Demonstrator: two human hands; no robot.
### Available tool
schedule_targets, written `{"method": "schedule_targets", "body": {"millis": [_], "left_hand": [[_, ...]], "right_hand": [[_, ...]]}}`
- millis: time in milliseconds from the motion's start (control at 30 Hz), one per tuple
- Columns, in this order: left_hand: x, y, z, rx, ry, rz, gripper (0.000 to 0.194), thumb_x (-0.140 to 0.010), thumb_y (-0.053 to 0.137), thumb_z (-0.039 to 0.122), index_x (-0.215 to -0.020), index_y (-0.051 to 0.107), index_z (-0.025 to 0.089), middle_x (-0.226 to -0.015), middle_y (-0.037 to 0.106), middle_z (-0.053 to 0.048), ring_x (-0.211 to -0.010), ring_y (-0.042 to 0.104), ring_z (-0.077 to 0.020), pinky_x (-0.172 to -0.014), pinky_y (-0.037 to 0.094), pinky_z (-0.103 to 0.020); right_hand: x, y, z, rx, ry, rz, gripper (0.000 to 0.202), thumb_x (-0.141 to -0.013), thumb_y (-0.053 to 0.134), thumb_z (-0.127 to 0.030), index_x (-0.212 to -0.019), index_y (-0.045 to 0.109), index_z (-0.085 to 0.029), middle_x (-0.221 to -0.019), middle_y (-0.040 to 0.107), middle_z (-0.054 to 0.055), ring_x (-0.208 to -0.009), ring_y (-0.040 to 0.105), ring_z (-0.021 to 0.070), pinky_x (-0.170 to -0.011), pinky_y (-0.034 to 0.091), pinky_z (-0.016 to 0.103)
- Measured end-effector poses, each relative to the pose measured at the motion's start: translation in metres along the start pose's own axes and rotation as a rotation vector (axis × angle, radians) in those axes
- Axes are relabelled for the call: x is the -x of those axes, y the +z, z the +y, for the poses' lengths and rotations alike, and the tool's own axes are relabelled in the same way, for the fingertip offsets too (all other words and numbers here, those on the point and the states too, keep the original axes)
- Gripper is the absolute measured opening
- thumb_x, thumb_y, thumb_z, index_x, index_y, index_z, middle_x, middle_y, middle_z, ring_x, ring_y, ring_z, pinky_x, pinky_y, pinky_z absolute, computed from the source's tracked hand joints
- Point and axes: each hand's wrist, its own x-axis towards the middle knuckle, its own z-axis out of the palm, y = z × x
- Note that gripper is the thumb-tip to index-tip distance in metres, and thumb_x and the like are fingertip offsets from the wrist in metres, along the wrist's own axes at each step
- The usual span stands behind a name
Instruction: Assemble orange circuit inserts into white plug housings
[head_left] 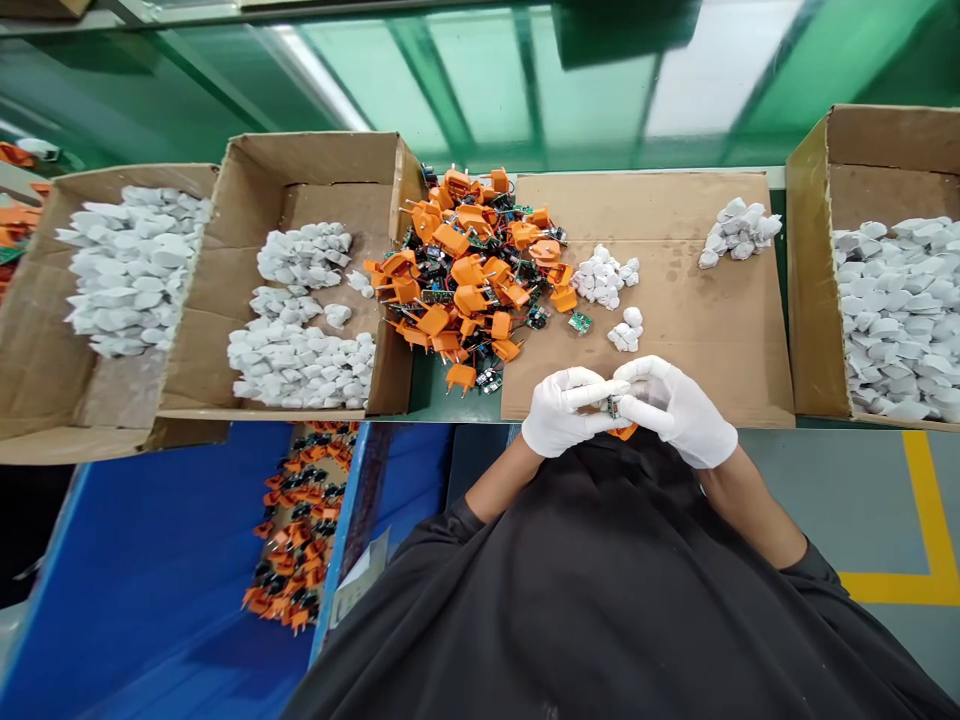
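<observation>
My left hand [568, 408] and my right hand [671, 408], both in white gloves, meet at the front edge of the cardboard sheet [697, 340]. Between their fingertips they pinch a small circuit board [613, 406], partly covered by the fingers. An orange plug piece [624, 432] shows just beneath it, and whether it is joined to the board cannot be made out. Ahead of my hands lie small white wrapped lumps [625, 330] and another cluster of white lumps [600, 277]. A loose green circuit board [580, 322] rests beside the pile of orange plugs with boards [469, 285].
Cardboard boxes with white pieces stand at the far left [45, 300], centre left [191, 330] and right [814, 260]. More white pieces [740, 232] sit on the sheet's far right. Below left, a blue bin [172, 560] holds more orange plugs [300, 530].
</observation>
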Motion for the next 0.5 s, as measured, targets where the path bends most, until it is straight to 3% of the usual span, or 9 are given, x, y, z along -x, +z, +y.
{"method": "schedule_targets", "body": {"millis": [200, 367, 500], "left_hand": [[0.0074, 0.0030, -0.0052, -0.049, -0.084, -0.017, 0.033, -0.075, 0.075, 0.054, -0.091, 0.076, 0.025, -0.071, 0.070, 0.001, -0.057, 0.061, -0.0096, -0.058, 0.049, -0.021], [0.0075, 0.0025, -0.0086, -0.024, -0.101, 0.002, 0.040, -0.069, 0.079, 0.055, -0.090, 0.074, 0.022, -0.072, 0.071, 0.000, -0.060, 0.063, -0.0109, -0.058, 0.049, -0.022], [0.0050, 0.0025, -0.0072, -0.041, -0.114, -0.058, 0.040, -0.071, 0.078, 0.054, -0.095, 0.074, 0.022, -0.075, 0.072, 0.000, -0.064, 0.064, -0.0110, -0.061, 0.050, -0.022]], "right_hand": [[-0.0013, 0.0027, 0.0038, 0.037, -0.044, 0.054, 0.029, -0.077, 0.076, -0.032, -0.095, 0.057, -0.020, -0.080, 0.067, 0.001, -0.066, 0.063, 0.0126, -0.060, 0.055, 0.027], [0.0005, -0.0046, -0.0001, -0.035, 0.008, -0.032, 0.039, -0.077, 0.078, -0.035, -0.108, 0.061, -0.020, -0.099, 0.070, 0.005, -0.083, 0.069, 0.0157, -0.073, 0.060, 0.029], [0.0013, -0.0063, 0.0039, 0.054, 0.010, 0.052, 0.042, -0.074, 0.080, -0.033, -0.109, 0.062, -0.019, -0.092, 0.071, 0.004, -0.079, 0.070, 0.0157, -0.072, 0.060, 0.029]]}}
